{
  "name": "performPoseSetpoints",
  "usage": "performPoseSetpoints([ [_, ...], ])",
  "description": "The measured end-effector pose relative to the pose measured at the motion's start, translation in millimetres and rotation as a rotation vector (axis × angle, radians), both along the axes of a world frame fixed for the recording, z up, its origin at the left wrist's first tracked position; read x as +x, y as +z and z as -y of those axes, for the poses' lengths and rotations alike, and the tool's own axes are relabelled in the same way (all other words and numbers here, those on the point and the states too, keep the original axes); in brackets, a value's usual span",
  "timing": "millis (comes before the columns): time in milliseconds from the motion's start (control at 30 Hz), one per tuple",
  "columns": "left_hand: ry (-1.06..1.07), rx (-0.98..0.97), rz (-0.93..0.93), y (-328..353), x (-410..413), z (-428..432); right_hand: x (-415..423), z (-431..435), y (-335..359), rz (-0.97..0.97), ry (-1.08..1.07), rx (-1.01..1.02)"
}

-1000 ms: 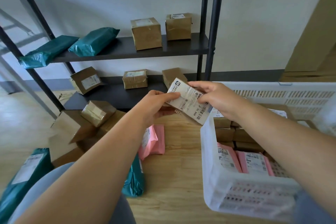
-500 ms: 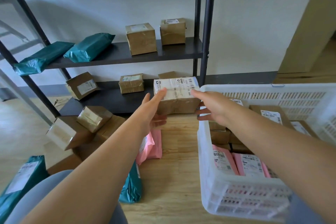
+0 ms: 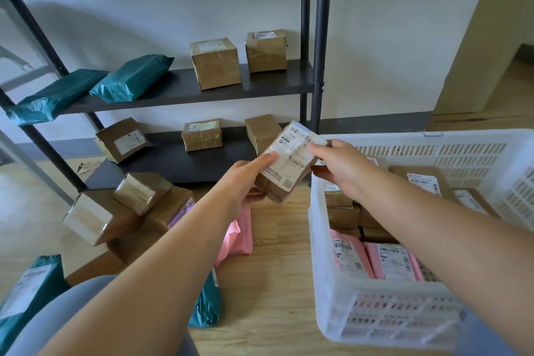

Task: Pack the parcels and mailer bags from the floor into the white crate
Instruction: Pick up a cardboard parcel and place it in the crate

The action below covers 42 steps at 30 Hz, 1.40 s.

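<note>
Labelled parcel (image 3: 286, 165), held in the air just left of the far-left corner of the white crate (image 3: 318, 254). The label faces you, and the long axis tilts from lower left to upper right. Your left hand (image 3: 245, 179) grips the lower end, thumb on the label. Your right hand (image 3: 338, 165) pinches the upper end beside the crate's rim. The crate lies to the parcel's right, so your right hand is nearer. The coming move is probably a short carry rightward and down.

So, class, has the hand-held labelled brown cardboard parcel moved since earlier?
Yes: the brown parcel tilted from level, left end dropping below the white plastic crate's rim.
</note>
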<state>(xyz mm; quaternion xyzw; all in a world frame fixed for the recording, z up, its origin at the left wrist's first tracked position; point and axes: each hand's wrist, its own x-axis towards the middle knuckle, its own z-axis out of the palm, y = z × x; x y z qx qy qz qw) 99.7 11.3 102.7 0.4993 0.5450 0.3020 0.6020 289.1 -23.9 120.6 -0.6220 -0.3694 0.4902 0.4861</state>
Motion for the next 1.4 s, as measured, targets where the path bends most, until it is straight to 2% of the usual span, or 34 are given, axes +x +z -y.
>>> performPoseSetpoints([
  [133,0.086,0.011,0.046,-3.5,17.4,3.8,-4.2,7.3,1.3,-0.055,-0.009,-0.023],
  [267,0.126,-0.031,0.037,-9.9,38.7,9.0,-8.6,16.0,-3.9,0.046,0.047,-0.083],
  [600,-0.126,-0.012,-0.07,-9.0,87.4,29.6,45.4,34.2,-5.8,0.125,-0.031,-0.08],
  [900,-0.276,0.131,-0.108,-18.7,166.1,43.5,126.9,37.3,-24.5,0.193,-0.24,-0.111],
  [1000,-0.31,0.202,-0.226,-36.3,190.3,39.0,155.4,38.0,-35.1,0.203,-0.292,-0.18],
  [1100,-0.379,0.323,-0.424,-48.1,202.1,32.0,183.4,38.6,-45.4,0.174,-0.316,-0.234],
  [1200,-0.465,0.338,-0.596,-66.6,205.2,25.1,202.0,44.5,-61.0,0.147,-0.297,-0.342],
  [1300,-0.477,0.267,-0.646,-85.0,202.3,24.9,207.1,52.2,-77.7,0.102,-0.283,-0.435],
  [1400,-0.471,0.198,-0.581,-91.1,201.9,29.0,198.7,59.1,-82.8,0.059,-0.263,-0.474],
])
